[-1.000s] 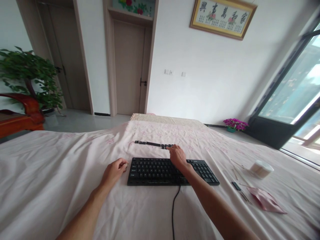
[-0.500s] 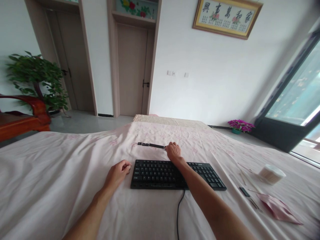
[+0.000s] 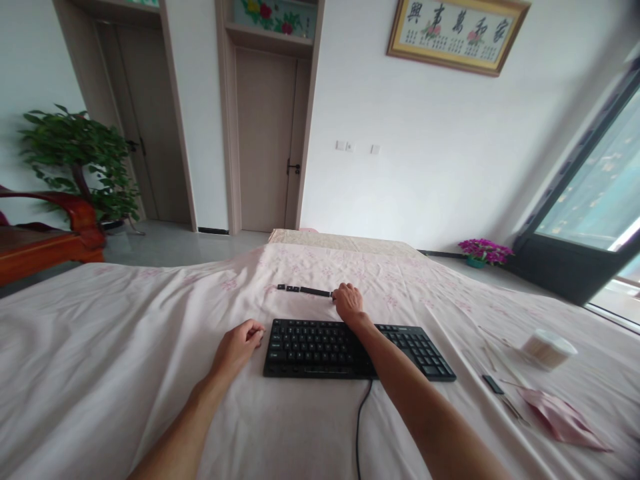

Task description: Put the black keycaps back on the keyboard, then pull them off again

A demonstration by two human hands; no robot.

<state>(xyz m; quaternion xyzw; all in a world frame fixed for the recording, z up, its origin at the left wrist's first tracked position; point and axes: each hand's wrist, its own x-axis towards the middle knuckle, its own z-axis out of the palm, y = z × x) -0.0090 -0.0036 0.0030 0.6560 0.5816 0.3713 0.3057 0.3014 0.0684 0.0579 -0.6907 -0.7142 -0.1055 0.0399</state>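
Observation:
A black keyboard [image 3: 310,343] lies on the cloth, its front row bare of keys at the left and middle. Behind it, loose keycaps [image 3: 293,289] and the long space bar [image 3: 316,292] form a row. My right hand [image 3: 349,301] reaches over the keyboard to that row's right end, fingertips pinched down on a small dark keycap [image 3: 334,297], mostly hidden. Beside the keyboard's left edge rests my left hand [image 3: 243,340], fingers curled together. Something small and dark shows at its fingertips, too little to name.
A pale flowered cloth [image 3: 175,320] covers the table. On the right are a round tub of cotton swabs [image 3: 549,348], loose swabs, a small dark piece [image 3: 493,384], tweezers [image 3: 515,410] and a pink cloth [image 3: 565,419]. The keyboard's cable [image 3: 359,427] runs towards me.
The whole view has shifted slightly, so everything sits a little further right. Both hands keep their places by the keyboard and the row of keycaps.

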